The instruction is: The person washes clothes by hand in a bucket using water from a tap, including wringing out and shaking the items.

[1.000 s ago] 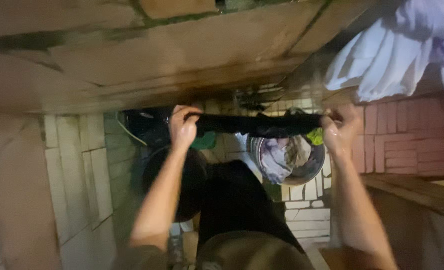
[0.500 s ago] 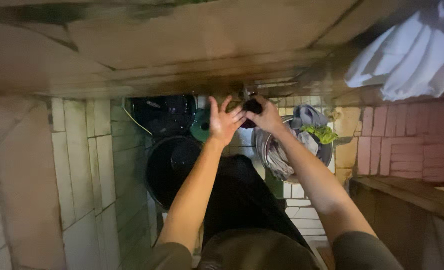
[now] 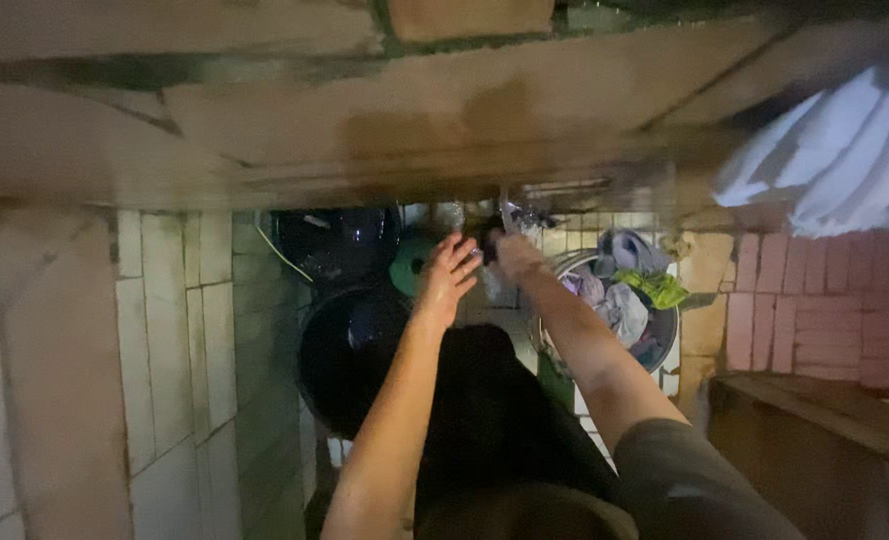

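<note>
Holding a bunched dark cloth (image 3: 488,238) at upper centre, my right hand (image 3: 516,254) is clenched around it. My left hand (image 3: 446,277) (fingers spread, grasping nothing) sits just left of it, touching or nearly so.

The cloth (image 3: 491,238) squeezed in the hands near the middle of the frame is black. Right of it, the round bowl (image 3: 664,335) is shiny grey, with purple, white and bright yellow-green clothes (image 3: 629,280) inside. The tub (image 3: 349,345) at the lower left is black. A small lid (image 3: 406,266) is green. At the upper right, the hanging cloth (image 3: 844,165) is white. The bricks (image 3: 814,300) are pinkish red.
</note>
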